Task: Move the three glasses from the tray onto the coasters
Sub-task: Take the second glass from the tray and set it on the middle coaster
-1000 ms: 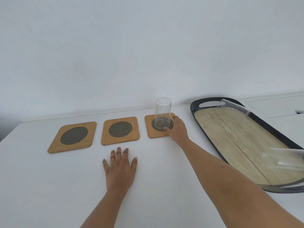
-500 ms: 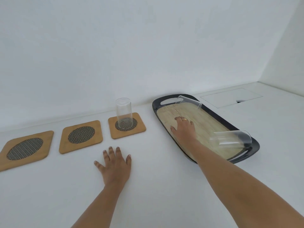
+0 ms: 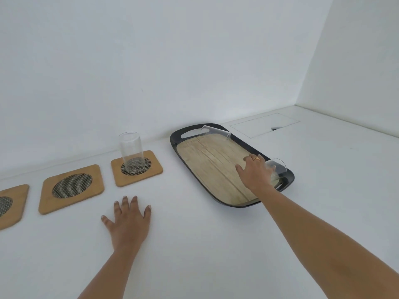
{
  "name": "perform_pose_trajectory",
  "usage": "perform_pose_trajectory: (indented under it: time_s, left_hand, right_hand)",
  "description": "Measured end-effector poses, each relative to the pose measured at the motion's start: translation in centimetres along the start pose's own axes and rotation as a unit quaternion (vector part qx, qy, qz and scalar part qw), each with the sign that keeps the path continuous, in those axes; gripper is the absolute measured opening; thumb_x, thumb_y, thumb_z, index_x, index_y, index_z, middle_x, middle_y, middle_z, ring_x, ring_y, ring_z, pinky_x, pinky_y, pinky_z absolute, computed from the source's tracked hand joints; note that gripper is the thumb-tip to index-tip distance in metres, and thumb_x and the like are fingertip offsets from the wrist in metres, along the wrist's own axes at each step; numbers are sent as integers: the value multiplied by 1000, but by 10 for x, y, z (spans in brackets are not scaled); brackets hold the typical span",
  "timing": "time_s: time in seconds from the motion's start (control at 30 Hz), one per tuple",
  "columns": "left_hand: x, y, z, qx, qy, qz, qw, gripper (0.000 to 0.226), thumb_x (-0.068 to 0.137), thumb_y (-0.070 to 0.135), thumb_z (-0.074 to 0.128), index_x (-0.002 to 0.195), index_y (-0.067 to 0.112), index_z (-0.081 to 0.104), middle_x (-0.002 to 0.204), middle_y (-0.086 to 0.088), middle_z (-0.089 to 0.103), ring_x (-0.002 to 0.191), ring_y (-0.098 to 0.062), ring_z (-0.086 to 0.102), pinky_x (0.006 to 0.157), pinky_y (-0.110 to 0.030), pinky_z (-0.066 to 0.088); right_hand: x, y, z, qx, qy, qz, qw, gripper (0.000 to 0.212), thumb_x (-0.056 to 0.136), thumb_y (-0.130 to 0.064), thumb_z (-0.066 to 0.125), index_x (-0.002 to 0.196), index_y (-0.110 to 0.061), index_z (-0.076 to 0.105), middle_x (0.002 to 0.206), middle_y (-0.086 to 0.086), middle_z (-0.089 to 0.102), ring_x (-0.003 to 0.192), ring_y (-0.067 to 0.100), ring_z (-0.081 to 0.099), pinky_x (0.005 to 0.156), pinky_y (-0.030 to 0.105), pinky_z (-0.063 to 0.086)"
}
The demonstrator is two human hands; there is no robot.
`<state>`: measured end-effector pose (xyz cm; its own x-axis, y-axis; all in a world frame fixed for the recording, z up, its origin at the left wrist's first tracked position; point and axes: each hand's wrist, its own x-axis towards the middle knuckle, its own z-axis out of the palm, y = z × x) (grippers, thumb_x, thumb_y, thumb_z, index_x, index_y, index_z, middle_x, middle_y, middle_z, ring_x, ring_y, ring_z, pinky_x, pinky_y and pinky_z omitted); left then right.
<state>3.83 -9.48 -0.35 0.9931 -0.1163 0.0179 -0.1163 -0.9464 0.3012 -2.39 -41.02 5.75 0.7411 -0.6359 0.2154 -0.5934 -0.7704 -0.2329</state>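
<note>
One clear glass [image 3: 130,151] stands upright on the rightmost of three wooden coasters [image 3: 155,169]. The middle coaster [image 3: 97,188] and the left coaster [image 3: 17,203] carry nothing. On the black-rimmed wooden tray [image 3: 174,143] two glasses lie on their sides: one at the far end [image 3: 214,134], one at the near right end [image 3: 278,168]. My right hand [image 3: 255,174] is over the near glass with its fingers curled on it; the glass still rests on the tray. In front of the coasters, my left hand [image 3: 128,223] lies flat on the counter with its fingers spread.
The white counter meets a white wall just behind the coasters and tray. A flush rectangular hatch [image 3: 259,125] sits in the counter behind the tray. A second wall closes the corner at the right.
My right hand let go of the upright glass on the coaster, moved right across the tray and came down on the near lying glass. The view swung right. My left hand stayed put.
</note>
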Motion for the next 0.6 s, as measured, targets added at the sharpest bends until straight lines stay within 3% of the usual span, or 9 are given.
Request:
perform_pose_trajectory:
  time_s: [0.13, 0.27, 0.37, 0.43, 0.5, 0.6]
  left_hand:
    - [-1, 1, 0, -2, 1, 4, 1000, 59, 96, 49, 26, 147, 20, 20, 158, -4, 16, 147, -24, 8, 115, -59, 9]
    - [-1, 2, -1, -1, 2, 6, 1000, 60, 95, 49, 26, 147, 20, 20, 158, -3, 16, 147, -24, 8, 115, -59, 9]
    - [-1, 2, -1, -2, 1, 5, 1000, 59, 95, 49, 26, 147, 20, 21, 158, -3, 17, 147, -24, 8, 115, -60, 9]
    - [-1, 3, -1, -4, 2, 7, 1000, 59, 95, 49, 27, 146, 20, 22, 158, -4, 18, 147, -24, 9, 115, -60, 10]
    - [-1, 3, -2, -2, 4, 7, 1000, 59, 95, 49, 28, 146, 19, 23, 157, -4, 19, 147, -25, 9, 115, -60, 11]
    - [-1, 2, -2, -1, 2, 6, 1000, 59, 95, 49, 28, 146, 19, 22, 158, -4, 18, 147, -24, 9, 115, -60, 11]
  right_hand:
    - [0, 13, -2, 31, -23, 82, 996, 43, 91, -43, 47, 119, -12, 55, 137, 10, 45, 134, 25, 32, 103, 65, 29]
    - [2, 15, -1, 83, 25, 108, 990, 44, 89, -47, 51, 100, -6, 63, 118, 10, 54, 110, 28, 53, 103, 63, 30]
    - [2, 14, 0, 121, 58, 118, 984, 29, 82, -35, 65, 93, -8, 61, 115, 9, 53, 100, 27, 56, 103, 59, 32]
    - [3, 13, -1, 153, 74, 146, 975, 32, 76, -22, 73, 100, -10, 56, 121, 10, 46, 106, 29, 52, 102, 56, 37]
    - [6, 13, -3, 185, 67, 194, 961, 52, 70, -16, 75, 114, -7, 49, 131, 15, 38, 121, 32, 42, 101, 50, 41]
    - [13, 17, -6, 186, 9, 237, 954, 78, 68, -21, 76, 130, 5, 36, 140, 23, 34, 139, 35, 18, 109, 44, 34]
